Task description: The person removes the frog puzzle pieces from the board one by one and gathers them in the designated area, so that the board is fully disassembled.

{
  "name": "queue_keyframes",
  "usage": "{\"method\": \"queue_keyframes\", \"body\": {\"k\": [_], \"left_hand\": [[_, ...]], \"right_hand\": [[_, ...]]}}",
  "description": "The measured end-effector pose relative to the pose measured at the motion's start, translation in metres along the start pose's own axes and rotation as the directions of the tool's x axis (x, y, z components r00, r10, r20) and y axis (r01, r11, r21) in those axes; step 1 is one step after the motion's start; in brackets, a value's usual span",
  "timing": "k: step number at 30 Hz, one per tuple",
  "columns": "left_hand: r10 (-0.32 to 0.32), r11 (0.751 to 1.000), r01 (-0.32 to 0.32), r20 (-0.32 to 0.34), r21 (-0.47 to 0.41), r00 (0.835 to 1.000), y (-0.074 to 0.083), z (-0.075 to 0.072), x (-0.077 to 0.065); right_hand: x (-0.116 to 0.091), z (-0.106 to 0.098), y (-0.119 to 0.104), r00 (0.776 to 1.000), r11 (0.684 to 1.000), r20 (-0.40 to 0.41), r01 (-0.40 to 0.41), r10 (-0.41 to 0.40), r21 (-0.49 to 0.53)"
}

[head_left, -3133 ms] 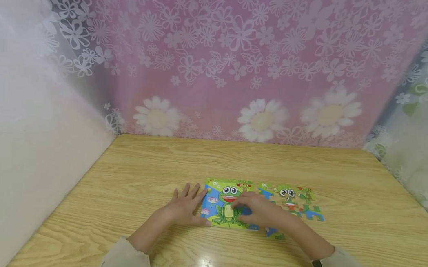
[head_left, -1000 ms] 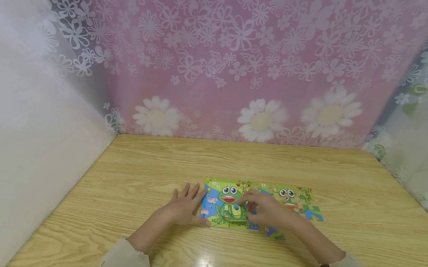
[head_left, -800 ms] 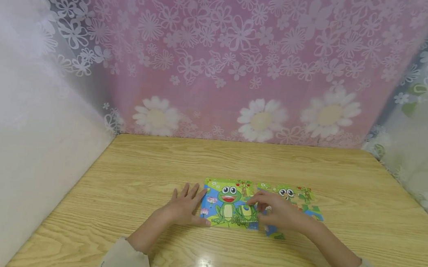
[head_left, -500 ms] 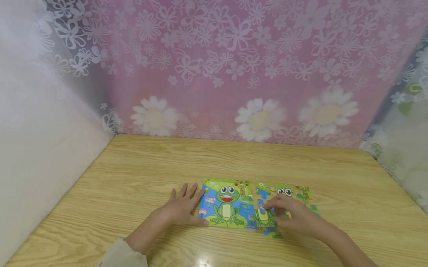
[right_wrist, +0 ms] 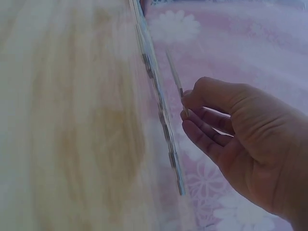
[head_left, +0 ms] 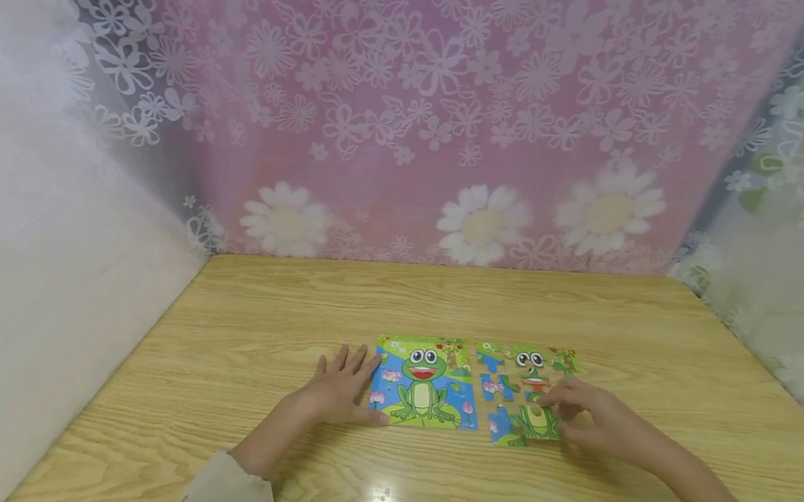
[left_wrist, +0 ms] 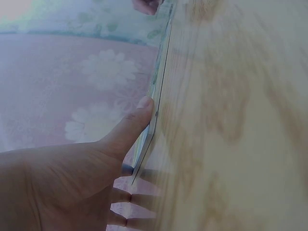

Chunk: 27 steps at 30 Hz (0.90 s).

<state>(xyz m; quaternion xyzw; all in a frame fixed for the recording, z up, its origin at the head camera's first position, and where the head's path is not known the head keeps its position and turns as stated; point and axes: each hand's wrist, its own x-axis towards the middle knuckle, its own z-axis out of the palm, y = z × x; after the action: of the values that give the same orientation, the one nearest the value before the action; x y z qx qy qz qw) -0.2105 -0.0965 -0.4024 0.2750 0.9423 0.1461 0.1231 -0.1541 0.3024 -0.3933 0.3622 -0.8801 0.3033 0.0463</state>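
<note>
The flat frog picture board (head_left: 445, 396) lies on the table. My left hand (head_left: 338, 391) is at the board's left side, fingers spread, with the thumb along its near edge in the left wrist view. My right hand (head_left: 602, 423) pinches a jigsaw piece (head_left: 539, 424) showing the frog's belly and legs. In the right wrist view that piece (right_wrist: 174, 72) is seen edge-on between thumb and fingers, raised off the table. It hangs over the spread of loose jigsaw pieces (head_left: 493, 387) right of the board, and my right hand hides some of them.
Wood-grain table (head_left: 316, 299) surrounds the board and pieces. A frog-eyes piece (head_left: 530, 359) lies at the back of the loose group, with a blue and green piece (head_left: 502, 426) at its front left. A pink flowered curtain (head_left: 394, 158) hangs behind the table.
My right hand has lifted the belly piece off the frog board and carried it right, over the loose pieces. The board beneath shows the whole frog. My left hand has stayed at the board's edge.
</note>
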Motion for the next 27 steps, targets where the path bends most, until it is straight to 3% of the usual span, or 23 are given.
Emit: {"method": "queue_keyframes", "body": {"k": [8,27], "left_hand": [[-0.008,1.0,0.008,-0.005,-0.006,1.0,0.0,0.0,0.0],[-0.003,1.0,0.003,-0.009,-0.007,1.0,0.003,-0.003,-0.002]], "right_hand": [[-0.015,-0.002,0.008,1.0,0.999,0.014,-0.003,0.003,0.037],[-0.022,0.0,0.02,0.998,0.998,0.051,-0.03,0.027,0.057]]}}
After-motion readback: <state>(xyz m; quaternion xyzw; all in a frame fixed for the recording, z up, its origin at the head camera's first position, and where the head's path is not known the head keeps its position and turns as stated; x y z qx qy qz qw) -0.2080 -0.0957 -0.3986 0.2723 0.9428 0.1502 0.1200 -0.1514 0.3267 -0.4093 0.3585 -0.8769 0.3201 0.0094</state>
